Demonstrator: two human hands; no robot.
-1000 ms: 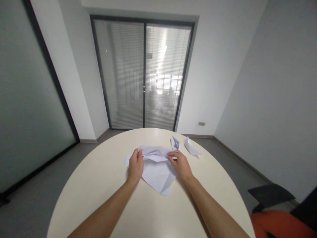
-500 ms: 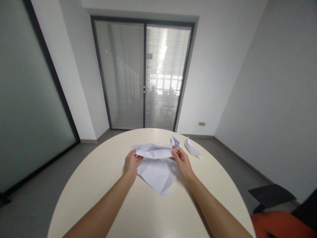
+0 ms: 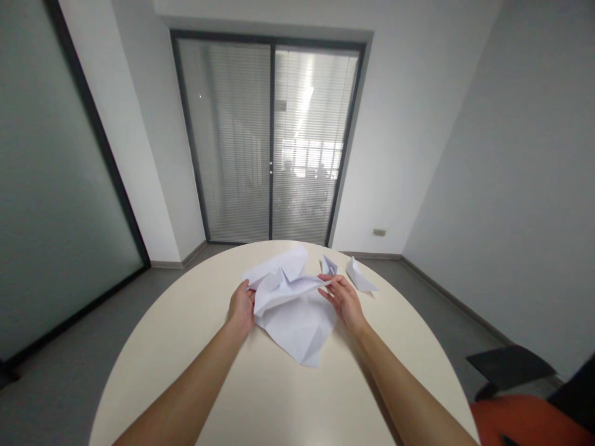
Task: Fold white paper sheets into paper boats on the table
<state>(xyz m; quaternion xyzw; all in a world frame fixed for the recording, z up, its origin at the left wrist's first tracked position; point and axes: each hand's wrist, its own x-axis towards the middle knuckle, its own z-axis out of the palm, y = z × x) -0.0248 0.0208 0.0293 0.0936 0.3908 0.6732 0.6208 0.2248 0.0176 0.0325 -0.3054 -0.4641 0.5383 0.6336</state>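
Observation:
Between my hands is a creased white sheet of paper (image 3: 279, 282), partly unfolded, its far part spread up and away from me. My left hand (image 3: 242, 305) grips its left edge, with the fingertips partly hidden behind the paper. At the right edge, my right hand (image 3: 343, 298) pinches a corner between thumb and fingers. Beneath it, another creased sheet of paper (image 3: 302, 331) lies on the table, one corner pointing towards me. Just beyond my right hand stands a small folded paper piece (image 3: 329, 266).
A round cream table (image 3: 288, 409) carries all the paper. Farther right on it rests a folded paper boat-like shape (image 3: 359, 277). An orange chair (image 3: 530, 418) with a black armrest (image 3: 510, 364) stands at the lower right. Beyond the table is a glass door (image 3: 274, 142) with blinds.
The held paper has gone from a narrow folded strip to a wider, opened shape. My left hand has moved left, and my right hand slightly right. The lower sheet stays on the table.

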